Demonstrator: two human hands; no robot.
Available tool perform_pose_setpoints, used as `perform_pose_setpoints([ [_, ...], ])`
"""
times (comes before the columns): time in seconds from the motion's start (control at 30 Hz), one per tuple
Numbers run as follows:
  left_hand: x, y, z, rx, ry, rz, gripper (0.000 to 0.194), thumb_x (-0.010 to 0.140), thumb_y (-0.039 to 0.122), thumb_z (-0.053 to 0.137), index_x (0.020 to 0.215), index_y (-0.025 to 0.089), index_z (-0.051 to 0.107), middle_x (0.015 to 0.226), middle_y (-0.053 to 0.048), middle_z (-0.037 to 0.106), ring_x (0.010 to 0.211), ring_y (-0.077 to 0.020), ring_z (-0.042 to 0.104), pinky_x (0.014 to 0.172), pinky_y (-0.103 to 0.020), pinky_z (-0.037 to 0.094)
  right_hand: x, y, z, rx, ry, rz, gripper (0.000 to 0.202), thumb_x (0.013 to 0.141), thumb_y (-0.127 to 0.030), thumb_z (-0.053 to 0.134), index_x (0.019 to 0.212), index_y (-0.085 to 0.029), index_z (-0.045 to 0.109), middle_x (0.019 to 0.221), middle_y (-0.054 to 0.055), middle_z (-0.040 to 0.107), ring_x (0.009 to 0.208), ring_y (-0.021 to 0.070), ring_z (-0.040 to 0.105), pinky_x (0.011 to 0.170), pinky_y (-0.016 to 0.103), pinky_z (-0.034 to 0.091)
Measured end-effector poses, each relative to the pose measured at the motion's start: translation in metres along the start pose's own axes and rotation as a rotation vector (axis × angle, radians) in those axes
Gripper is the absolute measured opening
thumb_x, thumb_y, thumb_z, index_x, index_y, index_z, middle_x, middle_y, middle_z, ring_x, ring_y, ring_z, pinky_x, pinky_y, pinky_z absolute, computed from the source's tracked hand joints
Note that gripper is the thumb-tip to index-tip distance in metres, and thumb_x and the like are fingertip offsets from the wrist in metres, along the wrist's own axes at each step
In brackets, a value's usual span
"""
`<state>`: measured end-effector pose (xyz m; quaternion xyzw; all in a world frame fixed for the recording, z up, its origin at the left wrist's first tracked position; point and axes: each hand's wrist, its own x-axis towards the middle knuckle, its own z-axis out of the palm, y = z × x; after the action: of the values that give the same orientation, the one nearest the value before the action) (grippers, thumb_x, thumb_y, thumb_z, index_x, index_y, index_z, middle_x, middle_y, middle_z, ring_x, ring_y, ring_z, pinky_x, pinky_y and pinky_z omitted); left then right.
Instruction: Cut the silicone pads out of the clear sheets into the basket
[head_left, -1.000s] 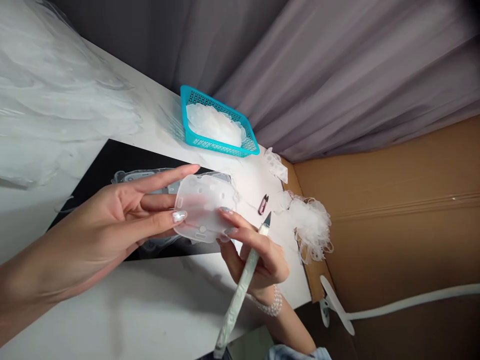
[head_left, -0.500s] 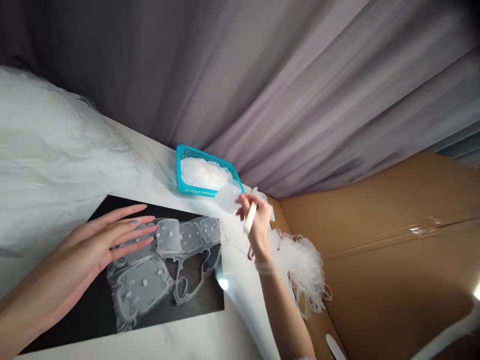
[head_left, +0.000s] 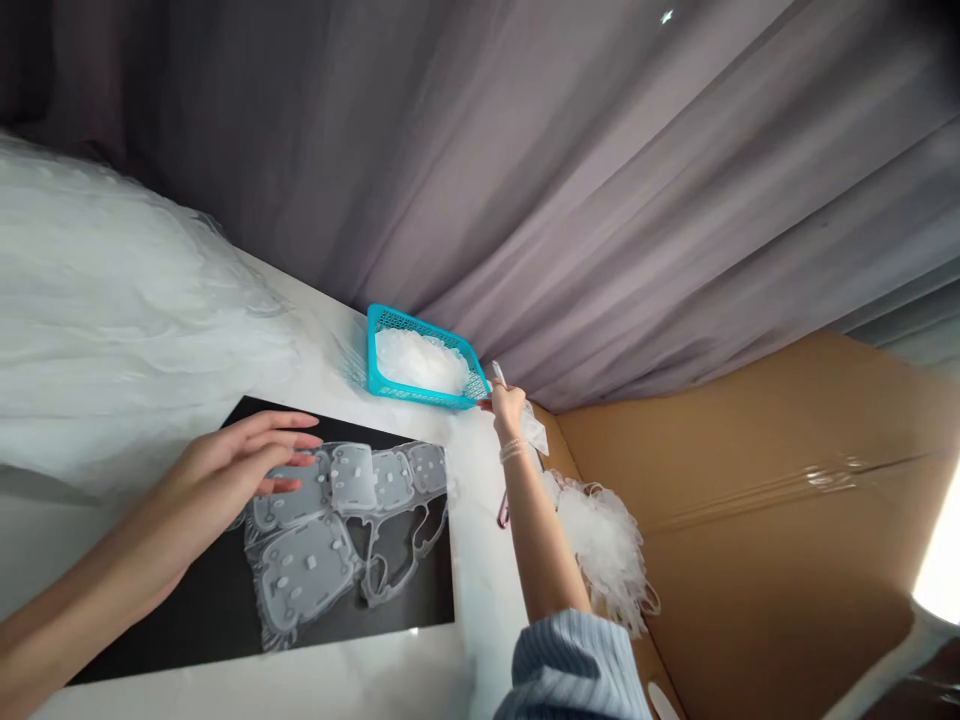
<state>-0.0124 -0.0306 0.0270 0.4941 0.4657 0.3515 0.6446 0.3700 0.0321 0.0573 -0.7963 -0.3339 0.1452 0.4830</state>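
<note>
Evidently the step in hand is a delivery to the blue basket (head_left: 372, 345): the right hand (head_left: 508, 400) is stretched to its right end, by the far edge of the tabletop (head_left: 330, 668), its fingers curled around a white stick (head_left: 499, 374) that juts up from the grip. Whether they also pinch a clear piece cannot be told. The left hand (head_left: 225, 465) hovers palm down with loose, slightly spread fingers, gripping nothing visible; whether they touch the clear moulded sheet (head_left: 304, 565) beneath is unclear. That sheet lies on the black mat (head_left: 180, 630), some panels in place, its near right part bare outlines around openings. The next move seems to call for bringing the right hand back to the sheet, the left steadying it. Pale pieces (head_left: 420, 362) lie heaped in the basket. A big translucent heap (head_left: 112, 300) covers the tabletop's far left corner, a curly pile (head_left: 600, 545) sits along its right edge, and a small pink tool (head_left: 503, 513) lies beside the right forearm. Behind the far edge hangs a grey-mauve curtain (head_left: 337, 150); cardboard (head_left: 712, 480) walls off the right, with a bright lamp (head_left: 937, 560) nearby.
</note>
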Motion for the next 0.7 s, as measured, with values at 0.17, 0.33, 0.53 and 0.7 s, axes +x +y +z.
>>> perform_pose_setpoints([
  [0.17, 0.005, -0.017, -0.008, 0.838, 0.071, 0.329, 0.043, 0.089, 0.036, 0.039, 0.123, 0.024, 0.062, 0.124, -0.006, 0.068, 0.115, -0.029, 0.063, 0.094, -0.044, 0.053, -0.058, 0.026, -0.04, -0.175, -0.078, -0.097, 0.044, 0.104, -0.049, 0.028, 0.096, -0.016, 0.056, 0.076, 0.006, 0.068, 0.05, 0.0125, 0.061, 0.046, 0.022, 0.043],
  [0.33, 0.006, -0.032, -0.006, 1.107, 0.081, 0.388, 0.048, 0.089, 0.033, 0.038, 0.124, 0.011, 0.062, 0.12, -0.019, 0.063, 0.117, -0.0401, 0.054, 0.096, -0.055, 0.046, -0.143, 0.058, -0.048, -0.366, -0.213, -0.243, 0.03, 0.083, -0.046, 0.065, 0.076, -0.022, 0.049, 0.068, 0.001, 0.062, 0.061, 0.0183, 0.058, 0.06, 0.027, 0.04],
  [0.53, 0.017, -0.039, -0.003, 1.116, 0.072, 0.359, 0.038, 0.082, 0.037, 0.052, 0.105, 0.01, 0.066, 0.101, -0.019, 0.059, 0.11, -0.0434, 0.052, 0.094, -0.057, 0.046, -0.162, 0.08, -0.032, -0.412, -0.135, -0.32, 0.026, 0.074, -0.028, 0.063, 0.081, -0.024, 0.039, 0.076, -0.001, 0.057, 0.072, 0.0196, 0.054, 0.067, 0.028, 0.037],
  [0.7, 0.02, -0.029, 0.009, 0.887, -0.008, 0.29, 0.026, 0.082, 0.038, 0.053, 0.094, 0.018, 0.064, 0.097, -0.011, 0.068, 0.096, -0.0319, 0.065, 0.087, -0.043, 0.051, -0.13, 0.07, -0.035, -0.352, -0.082, -0.354, 0.02, 0.08, -0.02, 0.053, 0.079, -0.025, 0.033, 0.072, -0.004, 0.052, 0.064, 0.0138, 0.05, 0.065, 0.024, 0.038],
])
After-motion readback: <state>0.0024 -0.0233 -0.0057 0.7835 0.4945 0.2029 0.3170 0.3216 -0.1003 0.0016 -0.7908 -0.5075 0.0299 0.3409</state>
